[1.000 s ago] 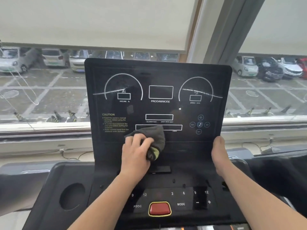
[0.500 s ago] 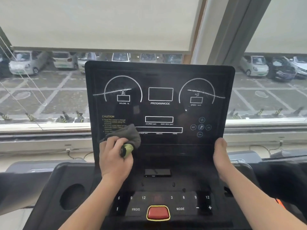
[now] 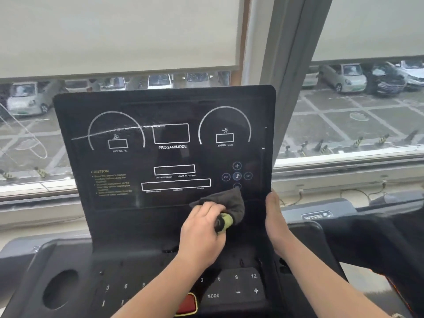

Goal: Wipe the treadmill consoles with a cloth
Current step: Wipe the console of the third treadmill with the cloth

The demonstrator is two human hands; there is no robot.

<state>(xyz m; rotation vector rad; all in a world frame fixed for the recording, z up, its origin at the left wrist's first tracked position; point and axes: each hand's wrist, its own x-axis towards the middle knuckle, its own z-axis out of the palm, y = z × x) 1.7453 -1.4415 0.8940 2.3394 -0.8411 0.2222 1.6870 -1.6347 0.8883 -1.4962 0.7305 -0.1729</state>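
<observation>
Beyond the glass, under half-lowered blinds (image 3: 119, 31), parked cars (image 3: 344, 76) fill a lot, and the treadmill stands against that window. Our dark grey cloth (image 3: 231, 203), with a yellow-green patch showing at its fold, sits bunched against the lower right of the upright console (image 3: 160, 106), just under the music buttons (image 3: 237, 176) and centre-right in the frame. Our left hand (image 3: 202, 230) clenches it, fingers curled round the wad; our right hand (image 3: 275, 216) clasps the panel's right edge just beside the cloth, fingers out of sight behind it, bracing the panel. To wipe well, we judge, we should keep the cloth flat and pressed, run overlapping passes across the full width, and climb to the pale streak (image 3: 114, 131) that crosses the left dial toward the middle window, which looks untouched. Leftward and upward the panel face lies open to the cloth; to the right the bracing hand and the panel edge close the stroke almost at once, so that hand may need to shift. Below, the keypad (image 3: 229, 288) and red stop button (image 3: 187, 304) wait near our wrist, and the cup holder (image 3: 60, 289) sits at lower left.
</observation>
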